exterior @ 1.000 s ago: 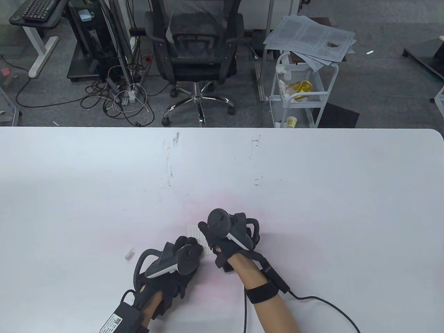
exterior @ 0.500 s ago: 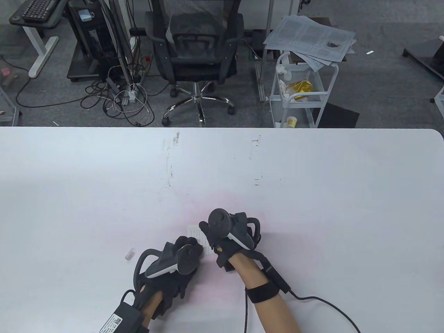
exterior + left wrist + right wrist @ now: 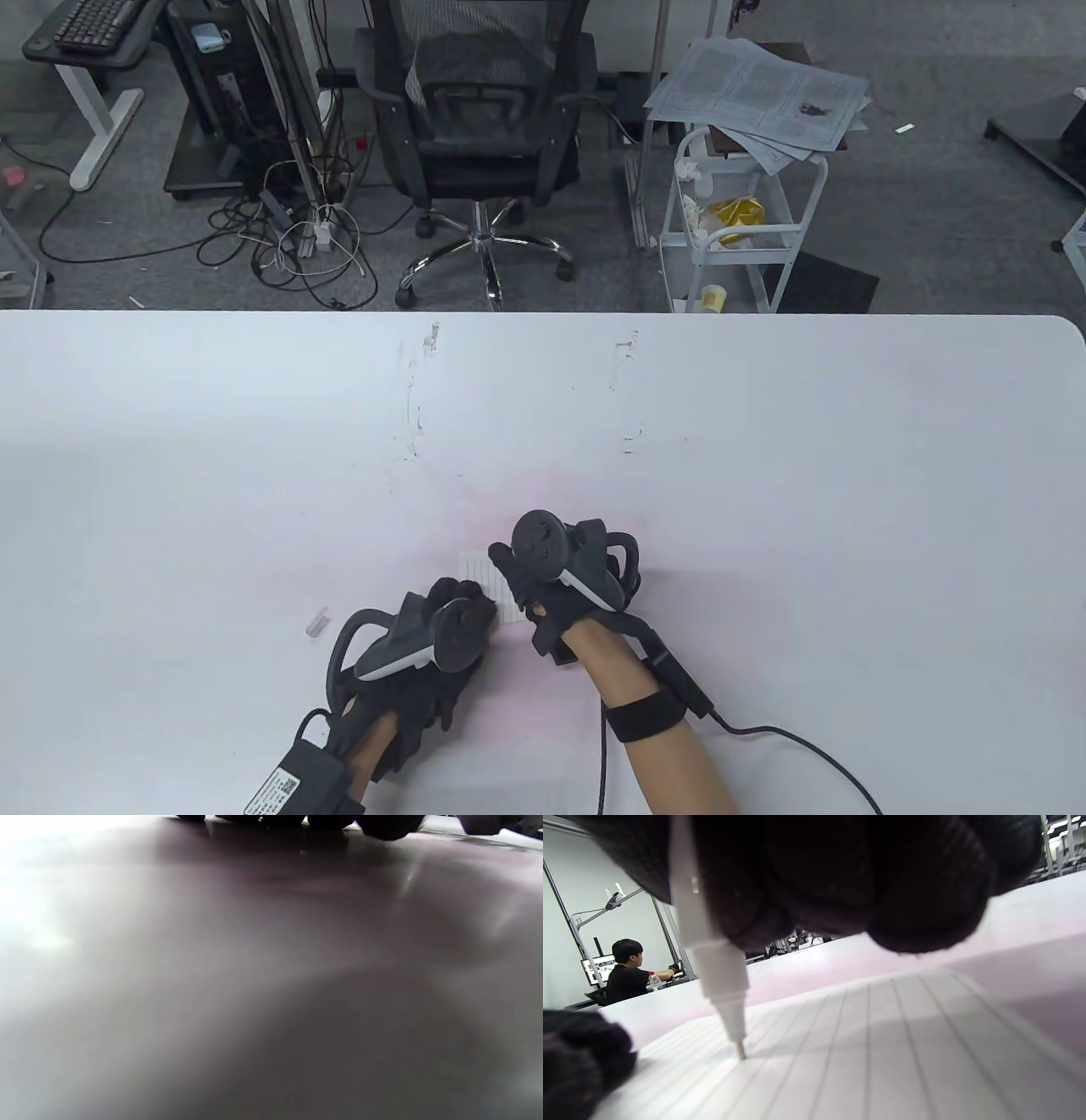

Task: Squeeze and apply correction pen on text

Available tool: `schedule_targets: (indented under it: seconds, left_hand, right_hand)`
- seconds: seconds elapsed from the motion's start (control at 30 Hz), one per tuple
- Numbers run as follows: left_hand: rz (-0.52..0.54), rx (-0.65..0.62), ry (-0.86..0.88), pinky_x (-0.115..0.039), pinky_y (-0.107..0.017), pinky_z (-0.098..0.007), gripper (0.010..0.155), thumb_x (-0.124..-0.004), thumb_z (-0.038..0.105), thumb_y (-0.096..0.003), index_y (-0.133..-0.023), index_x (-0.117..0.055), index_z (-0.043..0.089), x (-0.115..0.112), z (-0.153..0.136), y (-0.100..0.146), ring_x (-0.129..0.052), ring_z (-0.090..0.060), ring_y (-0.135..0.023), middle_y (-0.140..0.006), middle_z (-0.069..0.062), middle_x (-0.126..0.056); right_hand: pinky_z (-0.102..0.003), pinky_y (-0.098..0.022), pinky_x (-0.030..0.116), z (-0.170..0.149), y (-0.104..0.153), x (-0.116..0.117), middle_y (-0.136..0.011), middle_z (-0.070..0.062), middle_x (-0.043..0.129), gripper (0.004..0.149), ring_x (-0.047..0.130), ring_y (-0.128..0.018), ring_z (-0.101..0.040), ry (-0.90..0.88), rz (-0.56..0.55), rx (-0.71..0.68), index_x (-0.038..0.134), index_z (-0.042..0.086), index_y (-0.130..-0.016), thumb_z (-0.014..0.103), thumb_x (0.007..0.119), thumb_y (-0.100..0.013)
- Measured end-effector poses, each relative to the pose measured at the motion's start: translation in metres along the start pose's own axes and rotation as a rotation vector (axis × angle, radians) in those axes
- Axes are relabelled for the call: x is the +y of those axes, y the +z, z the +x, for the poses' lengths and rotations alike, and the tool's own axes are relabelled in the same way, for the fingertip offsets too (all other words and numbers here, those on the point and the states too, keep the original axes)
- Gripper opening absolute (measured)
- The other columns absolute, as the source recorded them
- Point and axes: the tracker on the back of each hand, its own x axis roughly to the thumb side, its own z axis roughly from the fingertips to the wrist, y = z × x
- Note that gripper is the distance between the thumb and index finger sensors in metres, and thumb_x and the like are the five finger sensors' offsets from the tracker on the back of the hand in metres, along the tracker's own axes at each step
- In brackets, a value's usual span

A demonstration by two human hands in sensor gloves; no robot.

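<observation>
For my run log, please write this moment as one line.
right hand: holds correction pen | tip on lined paper | left hand: rests on paper edge | cap: on table

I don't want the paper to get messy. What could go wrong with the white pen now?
1. The pen tip touches the lined paper; a hard squeeze by the right hand might leave a blob.
2. The left hand holds just the paper's near edge, so the small sheet may slide.
3. The cap lies loose on the table and could get knocked away.

Black gloves [image 3: 399, 679], grey-white trackers [image 3: 560, 560], bare forearms [image 3: 670, 764]
</observation>
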Motion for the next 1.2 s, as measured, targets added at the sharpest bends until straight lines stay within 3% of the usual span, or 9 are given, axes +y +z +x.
schedule_targets:
  seconds: [0.53, 1.2]
  left_hand:
    - [-0.001, 0.0, 0.002, -0.041, -0.083, -0.043, 0.063, -0.059, 0.048, -0.0466, -0.104, -0.035, 0.039, 0.0, 0.0, 0.0, -0.034, -0.021, -0.112, -0.115, 0.006, -0.027]
    - [-0.001, -0.001, 0.002, -0.041, -0.083, -0.043, 0.063, -0.059, 0.048, -0.0466, -0.104, -0.035, 0.039, 0.0, 0.0, 0.0, -0.034, -0.021, -0.112, -0.115, 0.006, -0.027]
  right_hand:
    - [-0.052, -0.04, 0.081, 0.016, -0.001, 0.005, -0.037, -0.004, 0.099, 0.04, 0.101, -0.027, -0.03, 0.002, -0.012, -0.039, 0.099, 0.015, -0.041, 0.05, 0.079, -0.039]
    - [-0.052, -0.04, 0.081, 0.009, -0.001, -0.002, -0.036, -0.004, 0.099, 0.04, 0.101, -0.026, -0.03, 0.069, -0.011, 0.017, 0.099, 0.015, -0.04, 0.05, 0.08, -0.039]
